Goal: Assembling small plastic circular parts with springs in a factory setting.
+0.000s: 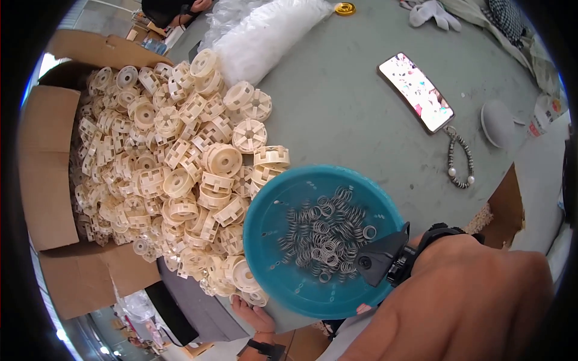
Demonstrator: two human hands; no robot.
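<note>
My left hand (pixel 254 315) is at the lower edge of a heap of cream slotted plastic wheel-like parts (pixel 223 160). Its finger and thumb are closed about a cream plastic part (pixel 257 298) at the heap's bottom. To the right of the heap stands a round teal plastic bowl (pixel 260 265) holding many small metal coil springs (pixel 322 228). My right forearm (pixel 457 301) reaches in from the lower right toward the bowl's right rim. A black strapped-on device (pixel 382 257) hangs over the springs. My right hand's fingers are hidden from sight.
An opened cardboard box (pixel 51 162) on its side spills the parts onto the grey table (pixel 337 108). Behind lie a clear plastic bag (pixel 265 39), a lit phone (pixel 418 93) with a beaded strap (pixel 460 162), and a white glove (pixel 430 15). Another person's arm (pixel 186 17) shows far left.
</note>
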